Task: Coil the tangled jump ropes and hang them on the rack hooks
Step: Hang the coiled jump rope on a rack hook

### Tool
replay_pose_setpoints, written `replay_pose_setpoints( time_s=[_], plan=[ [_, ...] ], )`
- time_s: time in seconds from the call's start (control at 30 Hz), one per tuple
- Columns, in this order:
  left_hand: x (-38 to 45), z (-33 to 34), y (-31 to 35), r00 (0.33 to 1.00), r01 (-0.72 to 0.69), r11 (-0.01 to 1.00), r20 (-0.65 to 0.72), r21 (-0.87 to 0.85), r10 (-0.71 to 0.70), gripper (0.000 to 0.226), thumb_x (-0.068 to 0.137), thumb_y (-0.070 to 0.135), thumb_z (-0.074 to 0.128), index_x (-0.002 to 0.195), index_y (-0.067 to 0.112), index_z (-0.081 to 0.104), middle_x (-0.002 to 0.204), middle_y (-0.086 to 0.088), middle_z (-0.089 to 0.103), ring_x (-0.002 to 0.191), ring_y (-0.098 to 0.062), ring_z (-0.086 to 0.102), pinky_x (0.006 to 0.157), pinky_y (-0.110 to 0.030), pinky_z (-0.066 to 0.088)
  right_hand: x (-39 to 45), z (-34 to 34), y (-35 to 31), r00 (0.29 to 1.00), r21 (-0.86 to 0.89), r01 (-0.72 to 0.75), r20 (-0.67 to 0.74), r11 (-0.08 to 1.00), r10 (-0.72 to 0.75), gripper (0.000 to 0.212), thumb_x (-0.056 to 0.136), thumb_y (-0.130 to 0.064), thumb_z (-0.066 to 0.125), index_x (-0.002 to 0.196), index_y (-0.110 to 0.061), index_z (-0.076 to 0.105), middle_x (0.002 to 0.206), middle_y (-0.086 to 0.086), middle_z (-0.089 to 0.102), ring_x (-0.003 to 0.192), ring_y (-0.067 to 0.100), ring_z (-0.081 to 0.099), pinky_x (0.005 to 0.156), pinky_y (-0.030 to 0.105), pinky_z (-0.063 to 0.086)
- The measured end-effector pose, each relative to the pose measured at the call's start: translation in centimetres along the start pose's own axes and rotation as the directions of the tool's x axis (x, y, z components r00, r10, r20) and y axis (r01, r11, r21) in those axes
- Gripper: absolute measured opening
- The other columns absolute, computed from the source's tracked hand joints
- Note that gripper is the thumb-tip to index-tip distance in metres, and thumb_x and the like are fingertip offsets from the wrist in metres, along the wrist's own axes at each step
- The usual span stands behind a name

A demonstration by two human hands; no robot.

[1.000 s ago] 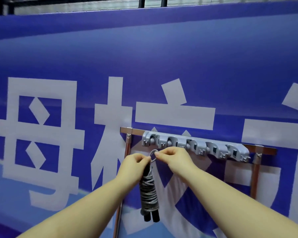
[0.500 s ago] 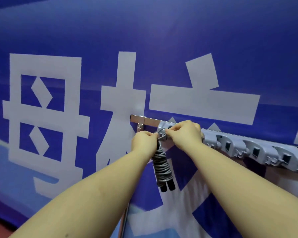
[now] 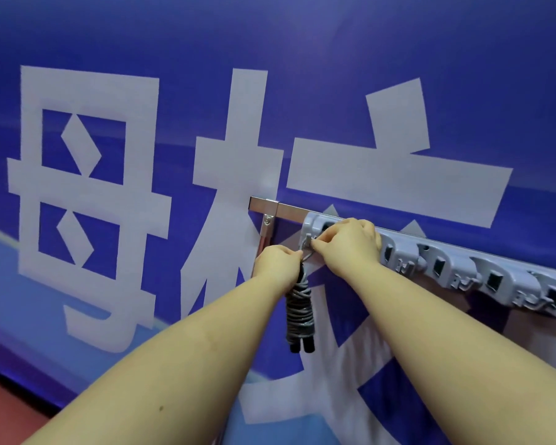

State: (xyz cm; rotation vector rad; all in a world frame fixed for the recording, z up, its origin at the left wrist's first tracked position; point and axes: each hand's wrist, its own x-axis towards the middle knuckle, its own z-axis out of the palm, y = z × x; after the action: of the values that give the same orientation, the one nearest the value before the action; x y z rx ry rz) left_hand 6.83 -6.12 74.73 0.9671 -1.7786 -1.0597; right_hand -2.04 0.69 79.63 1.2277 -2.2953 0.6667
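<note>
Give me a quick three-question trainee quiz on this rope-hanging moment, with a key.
1. True or false: the coiled jump rope lies on the floor.
2. Which hand pinches the rope's loop at the hook? A) left hand B) right hand
3. Fill in: the hook sits at the ____ end of the grey rack.

Key:
1. False; it hangs below the left hand, black handles down.
2. B; the right hand pinches it, while the left grips the coil's top.
3. Left.
</note>
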Motion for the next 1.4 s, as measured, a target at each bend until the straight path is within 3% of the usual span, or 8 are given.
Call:
replay_pose_setpoints(
  time_s=[0.1,0.17,0.23,0.37,0.47,0.57,1.03,1.4],
  plan=[
    [-0.6,-0.9,0.5,0.994,-0.051,0.992,0.103,0.118,0.039,0.03,0.096,0.027,0.052,0.087,0.003,0.066,0.086,-0.015,0.065,0.084,-0.036,0.056,0.078,-0.034,0.048,-0.9,-0.8,-0.2,0.997,-0.039,0.053,0.059,0.998,-0.051,0.027,0.093,-0.044,0.05,0.109,-0.036,0.069,0.125,-0.003,0.056,0.125,0.024,0.036,0.109,0.038,0.026],
    [-1.1,-1.6,1.0,0.982,-0.116,0.955,0.174,0.275,0.069,0.032,0.097,0.029,0.049,0.111,0.004,0.063,0.111,-0.015,0.065,0.105,-0.036,0.057,0.084,-0.034,0.045,-1.9,-1.8,-0.1,0.989,-0.09,0.127,0.093,0.988,-0.118,0.03,0.092,-0.047,0.05,0.116,-0.036,0.065,0.126,-0.003,0.056,0.125,0.024,0.038,0.106,0.038,0.026],
    [-2.1,-2.6,1.5,0.97,-0.193,0.868,0.222,0.458,0.098,0.05,0.098,0.033,0.047,0.141,0.009,0.04,0.139,-0.012,0.049,0.126,-0.029,0.048,0.096,-0.033,0.041,-3.0,-3.4,0.0,0.973,-0.163,0.22,0.114,0.962,-0.203,0.036,0.09,-0.05,0.05,0.122,-0.036,0.06,0.128,-0.003,0.054,0.124,0.023,0.04,0.102,0.037,0.03],
    [-4.9,-4.5,2.7,0.896,-0.444,0.591,0.321,0.673,0.307,0.047,0.096,0.031,0.046,0.138,0.014,0.039,0.138,-0.008,0.046,0.123,-0.027,0.046,0.097,-0.039,0.042,-6.0,-6.8,0.7,0.895,-0.231,0.403,0.301,0.885,-0.329,0.054,0.088,-0.048,0.053,0.138,-0.028,0.045,0.137,-0.003,0.048,0.126,0.021,0.043,0.102,0.037,0.038],
    [-7.4,-5.9,3.9,0.818,-0.571,0.401,0.45,0.717,0.359,0.046,0.094,0.032,0.048,0.136,0.014,0.041,0.136,-0.006,0.047,0.122,-0.026,0.047,0.097,-0.039,0.042,-9.0,-9.0,1.5,0.859,-0.271,0.406,0.439,0.873,-0.264,0.064,0.087,-0.049,0.055,0.143,-0.025,0.035,0.144,-0.002,0.04,0.13,0.019,0.041,0.103,0.039,0.04],
    [-11.1,-6.8,5.1,0.753,-0.65,0.299,0.54,0.699,0.376,0.049,0.093,0.033,0.049,0.137,0.014,0.041,0.138,-0.005,0.045,0.124,-0.025,0.046,0.099,-0.038,0.041,-12.6,-11.8,2.2,0.854,-0.297,0.366,0.483,0.882,-0.192,0.074,0.086,-0.052,0.056,0.148,-0.024,0.025,0.148,-0.001,0.036,0.134,0.019,0.038,0.105,0.038,0.039],
    [-21.5,-5.9,4.3,0.659,-0.752,0.252,0.697,0.609,0.283,0.061,0.095,0.046,0.046,0.146,0.016,0.03,0.148,-0.005,0.036,0.133,-0.024,0.039,0.107,-0.04,0.037,-22.4,-15.0,4.8,0.809,-0.356,0.361,0.579,0.862,-0.101,0.076,0.085,-0.054,0.057,0.147,-0.022,0.025,0.142,0.002,0.041,0.128,0.023,0.043,0.1,0.039,0.042],
    [-16.6,2.9,-5.0,0.703,-0.693,0.348,0.7,0.632,0.129,0.058,0.096,0.048,0.042,0.145,0.017,0.032,0.146,-0.003,0.039,0.13,-0.025,0.041,0.103,-0.042,0.039,-20.4,-2.6,11.3,0.764,-0.219,0.233,0.644,0.947,-0.039,0.075,0.085,-0.055,0.055,0.146,-0.02,0.028,0.142,0.001,0.039,0.128,0.022,0.042,0.1,0.04,0.042]
  ],
)
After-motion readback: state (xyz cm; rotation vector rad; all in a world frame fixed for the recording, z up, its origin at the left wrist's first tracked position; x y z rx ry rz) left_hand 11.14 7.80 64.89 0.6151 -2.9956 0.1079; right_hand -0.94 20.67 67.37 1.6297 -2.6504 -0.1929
